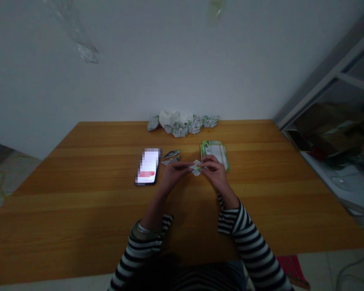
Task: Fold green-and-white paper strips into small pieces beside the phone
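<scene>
Paper piece (196, 168), small, printed, seemingly folded: pinched at opposite sides by left hand (172, 173) and right hand (216, 173) above the bench (94, 202); likely light, crisp, easily creased or torn, best taken by its edges.

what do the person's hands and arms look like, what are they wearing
Both the left hand and right hand are ungloved. The left sleeve and right sleeve have black and white stripes, ending short of the wrists. A pale band circles the left forearm; its material is unclear.
</scene>
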A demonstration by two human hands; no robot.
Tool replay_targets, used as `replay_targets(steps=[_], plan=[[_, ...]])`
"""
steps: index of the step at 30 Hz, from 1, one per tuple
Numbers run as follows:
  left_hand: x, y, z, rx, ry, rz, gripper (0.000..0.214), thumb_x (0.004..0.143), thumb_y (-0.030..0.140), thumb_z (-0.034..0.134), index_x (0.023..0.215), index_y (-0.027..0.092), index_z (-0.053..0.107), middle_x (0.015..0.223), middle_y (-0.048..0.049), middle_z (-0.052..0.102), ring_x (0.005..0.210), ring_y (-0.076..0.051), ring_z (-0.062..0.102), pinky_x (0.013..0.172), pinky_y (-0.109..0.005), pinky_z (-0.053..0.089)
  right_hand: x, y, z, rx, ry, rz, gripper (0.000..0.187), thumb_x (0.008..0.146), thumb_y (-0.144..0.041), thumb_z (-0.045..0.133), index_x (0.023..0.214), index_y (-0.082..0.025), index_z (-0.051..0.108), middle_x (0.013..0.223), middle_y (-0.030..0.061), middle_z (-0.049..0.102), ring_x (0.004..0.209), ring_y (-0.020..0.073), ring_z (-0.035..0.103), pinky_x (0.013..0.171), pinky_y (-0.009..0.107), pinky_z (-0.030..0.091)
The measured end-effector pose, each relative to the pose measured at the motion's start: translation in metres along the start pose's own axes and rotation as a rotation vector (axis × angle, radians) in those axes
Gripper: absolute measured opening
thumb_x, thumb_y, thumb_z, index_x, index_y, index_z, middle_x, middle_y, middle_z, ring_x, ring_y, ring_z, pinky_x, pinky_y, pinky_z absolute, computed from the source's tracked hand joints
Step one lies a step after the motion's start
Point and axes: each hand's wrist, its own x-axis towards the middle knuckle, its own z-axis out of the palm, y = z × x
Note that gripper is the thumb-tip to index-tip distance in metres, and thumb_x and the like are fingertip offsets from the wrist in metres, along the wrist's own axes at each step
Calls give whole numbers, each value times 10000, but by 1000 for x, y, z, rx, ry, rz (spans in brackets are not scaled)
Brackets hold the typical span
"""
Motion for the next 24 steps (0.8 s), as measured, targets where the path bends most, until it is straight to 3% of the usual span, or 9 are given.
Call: replay_targets(steps=[5,9,15,24], plan=[[-2,1,-2,-59,-35,-39,255,640,241,805,881,162,789,893,-83,781,789,-227,720,775,-338,568,-1,-5,-2,-81,-149,-2,300,784,-289,737,1082,-320,735,937,32,600,917,180,565,823,321,471],[-3,-1,-2,-84,-56,-41,210,640,243,803,831,158,792,847,-84,781,742,-219,719,751,-341,575,-2,-4,-3,-84,-290,27,254,800,-283,717,1051,-295,751,921,37,678,868,192,616,781,328,485],[-2,-1,-6,20,-77,-26,280,642,257,811,907,168,785,926,-85,778,834,-240,720,851,-373,554,-3,0,-4,-53,-86,51,196,714,-257,780,908,-283,791,813,31,733,730,179,644,657,295,498],[-3,7,-1,39,-45,34,224,628,267,824,829,173,796,872,-82,782,795,-228,714,782,-330,561,-4,-3,-1,-79,5,100,71,734,-262,718,737,-234,784,696,26,735,623,173,648,578,281,518]])
